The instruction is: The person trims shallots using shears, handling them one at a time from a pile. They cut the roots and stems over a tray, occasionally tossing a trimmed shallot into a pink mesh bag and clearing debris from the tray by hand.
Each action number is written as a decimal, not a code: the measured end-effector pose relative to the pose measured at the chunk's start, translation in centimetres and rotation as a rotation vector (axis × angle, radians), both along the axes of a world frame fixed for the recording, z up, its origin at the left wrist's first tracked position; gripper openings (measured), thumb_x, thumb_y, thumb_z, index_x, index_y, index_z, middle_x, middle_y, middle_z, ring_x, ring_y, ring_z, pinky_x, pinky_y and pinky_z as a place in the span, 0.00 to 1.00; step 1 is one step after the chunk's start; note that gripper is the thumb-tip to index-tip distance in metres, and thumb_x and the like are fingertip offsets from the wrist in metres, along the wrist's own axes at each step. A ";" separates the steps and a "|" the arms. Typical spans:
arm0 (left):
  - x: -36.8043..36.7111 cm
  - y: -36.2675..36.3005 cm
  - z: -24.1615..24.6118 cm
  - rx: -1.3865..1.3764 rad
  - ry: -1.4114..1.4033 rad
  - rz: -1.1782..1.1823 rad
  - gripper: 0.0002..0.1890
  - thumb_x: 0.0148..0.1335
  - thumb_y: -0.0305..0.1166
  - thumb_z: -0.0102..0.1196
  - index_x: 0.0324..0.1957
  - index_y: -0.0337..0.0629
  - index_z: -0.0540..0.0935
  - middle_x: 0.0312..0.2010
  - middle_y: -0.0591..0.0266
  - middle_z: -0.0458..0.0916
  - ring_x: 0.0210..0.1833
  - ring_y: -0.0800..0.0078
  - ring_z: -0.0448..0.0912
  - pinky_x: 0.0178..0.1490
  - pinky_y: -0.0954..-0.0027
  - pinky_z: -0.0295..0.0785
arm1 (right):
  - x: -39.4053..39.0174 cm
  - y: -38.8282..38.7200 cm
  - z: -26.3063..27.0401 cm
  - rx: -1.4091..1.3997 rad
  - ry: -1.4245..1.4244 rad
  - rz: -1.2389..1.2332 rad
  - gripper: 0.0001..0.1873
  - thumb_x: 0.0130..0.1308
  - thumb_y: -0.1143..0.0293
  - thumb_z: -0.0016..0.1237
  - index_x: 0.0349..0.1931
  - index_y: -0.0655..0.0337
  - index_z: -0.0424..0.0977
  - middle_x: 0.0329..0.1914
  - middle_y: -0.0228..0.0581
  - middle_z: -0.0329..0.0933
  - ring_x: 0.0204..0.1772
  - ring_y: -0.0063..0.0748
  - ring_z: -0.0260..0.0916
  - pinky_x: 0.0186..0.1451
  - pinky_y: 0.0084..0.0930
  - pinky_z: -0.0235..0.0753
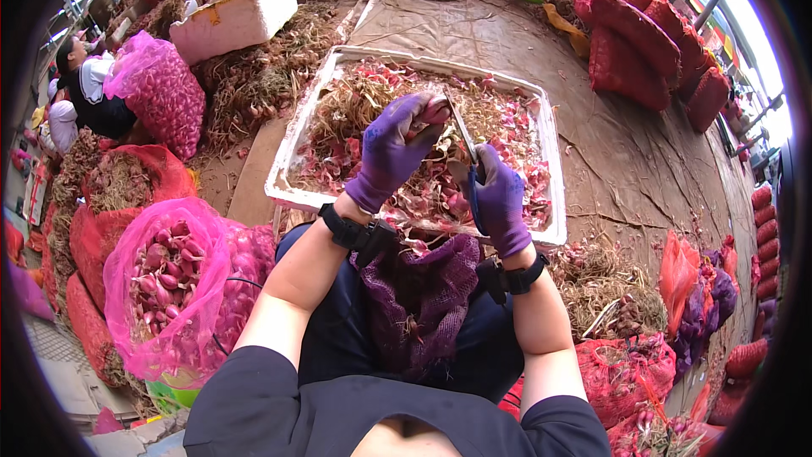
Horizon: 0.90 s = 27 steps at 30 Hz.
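My left hand [398, 139], in a purple work glove, grips a shallot [436, 109] over the foam box. In my right hand [498, 193], gloved alike, is a pair of scissors [471, 147] with dark blue handles. The blades point up and away from me, their tips beside the shallot; whether they touch it I cannot tell. Below both hands, a white foam box [557, 178] holds dry roots, stalks, red skins and some shallots. A purple mesh sack [419, 324] lies across my lap, against the near side of the box.
At my left stands a pink mesh bag [219, 254] of shallots. Dry stalks [609, 279] and red mesh sacks [625, 371] lie at my right. Full red sacks [634, 63] are stacked far right. A person [89, 86] sits far left, beside another pink bag [166, 98].
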State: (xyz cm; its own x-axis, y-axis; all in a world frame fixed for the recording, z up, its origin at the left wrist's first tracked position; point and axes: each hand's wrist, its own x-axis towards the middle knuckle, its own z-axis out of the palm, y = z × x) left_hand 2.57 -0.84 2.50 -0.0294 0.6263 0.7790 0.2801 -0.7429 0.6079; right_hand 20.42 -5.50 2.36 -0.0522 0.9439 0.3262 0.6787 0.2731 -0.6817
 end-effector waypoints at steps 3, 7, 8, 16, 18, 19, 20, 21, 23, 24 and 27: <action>0.1 0.2 0.0 -0.100 -0.108 -0.132 0.22 0.54 0.21 0.65 0.53 0.36 0.78 0.42 0.62 0.83 0.45 0.77 0.81 0.50 0.76 0.76 | -0.5 -0.3 0.6 -0.005 0.006 -0.003 0.17 0.59 0.54 0.58 0.35 0.56 0.70 0.19 0.42 0.71 0.24 0.47 0.72 0.28 0.38 0.68; 0.4 0.1 -0.6 -0.264 -0.394 -0.390 0.22 0.57 0.19 0.63 0.55 0.36 0.77 0.44 0.65 0.81 0.47 0.81 0.79 0.54 0.78 0.74 | -0.4 -0.2 -0.4 -0.031 0.018 0.035 0.18 0.60 0.53 0.57 0.35 0.58 0.69 0.19 0.42 0.69 0.22 0.41 0.71 0.28 0.36 0.68; 0.2 0.1 -0.4 -0.319 -0.314 -0.349 0.23 0.59 0.20 0.61 0.58 0.36 0.75 0.47 0.65 0.80 0.49 0.80 0.78 0.57 0.78 0.73 | -0.3 0.2 -1.4 -0.118 0.152 0.061 0.19 0.60 0.54 0.57 0.35 0.60 0.69 0.18 0.40 0.69 0.22 0.35 0.71 0.28 0.34 0.68; -0.3 0.8 -0.3 -0.306 -0.391 -0.487 0.37 0.57 0.17 0.60 0.69 0.41 0.62 0.55 0.59 0.76 0.53 0.79 0.75 0.55 0.78 0.73 | -0.5 0.2 0.0 -0.158 0.342 0.051 0.24 0.56 0.51 0.62 0.38 0.62 0.69 0.19 0.35 0.69 0.22 0.28 0.67 0.27 0.30 0.68; -0.3 0.8 -0.1 -0.205 -0.280 -0.372 0.46 0.56 0.16 0.60 0.73 0.47 0.52 0.57 0.56 0.73 0.55 0.76 0.73 0.55 0.76 0.73 | -0.6 0.4 -0.3 -0.045 0.200 0.084 0.26 0.56 0.49 0.62 0.38 0.62 0.69 0.19 0.36 0.69 0.22 0.31 0.68 0.27 0.32 0.68; -0.2 0.5 0.1 -0.207 -0.280 -0.374 0.46 0.56 0.16 0.60 0.73 0.47 0.52 0.57 0.56 0.73 0.55 0.76 0.73 0.55 0.76 0.73 | -0.7 0.3 -0.2 0.066 0.057 0.117 0.28 0.55 0.46 0.61 0.39 0.62 0.68 0.18 0.37 0.68 0.22 0.35 0.68 0.28 0.35 0.68; 0.0 0.1 0.3 -0.180 -0.191 -0.272 0.46 0.56 0.17 0.61 0.73 0.45 0.51 0.56 0.55 0.75 0.54 0.75 0.74 0.57 0.74 0.73 | -1.1 -0.1 -0.1 0.072 0.088 0.120 0.29 0.55 0.43 0.60 0.39 0.61 0.68 0.18 0.39 0.68 0.22 0.43 0.68 0.29 0.38 0.68; 0.0 -0.2 0.6 -0.149 -0.101 -0.167 0.47 0.56 0.19 0.63 0.73 0.43 0.49 0.54 0.54 0.77 0.53 0.73 0.75 0.59 0.72 0.72 | -1.3 -0.2 -0.2 0.073 0.088 0.122 0.29 0.55 0.43 0.60 0.39 0.61 0.68 0.18 0.39 0.68 0.22 0.43 0.68 0.29 0.38 0.68; 0.1 -0.1 0.0 -0.090 -0.085 -0.164 0.47 0.55 0.20 0.63 0.73 0.43 0.50 0.53 0.53 0.77 0.52 0.73 0.76 0.57 0.72 0.73 | -1.5 -0.4 -0.5 -0.034 0.048 0.058 0.28 0.57 0.43 0.58 0.39 0.60 0.68 0.20 0.41 0.70 0.23 0.45 0.70 0.30 0.38 0.68; 0.1 0.0 -0.1 -0.079 -0.088 -0.154 0.47 0.56 0.20 0.63 0.73 0.43 0.50 0.53 0.53 0.78 0.52 0.73 0.76 0.57 0.71 0.73 | -1.6 -0.6 -0.1 -0.087 0.037 0.030 0.26 0.59 0.43 0.56 0.36 0.60 0.69 0.20 0.42 0.70 0.25 0.45 0.71 0.31 0.38 0.69; 0.1 -0.3 -0.1 -0.080 -0.078 -0.138 0.46 0.56 0.22 0.63 0.73 0.43 0.51 0.52 0.53 0.78 0.52 0.73 0.76 0.56 0.70 0.73 | -1.4 -0.7 0.0 -0.221 0.128 0.019 0.26 0.60 0.43 0.54 0.32 0.61 0.69 0.18 0.42 0.69 0.25 0.41 0.73 0.32 0.37 0.70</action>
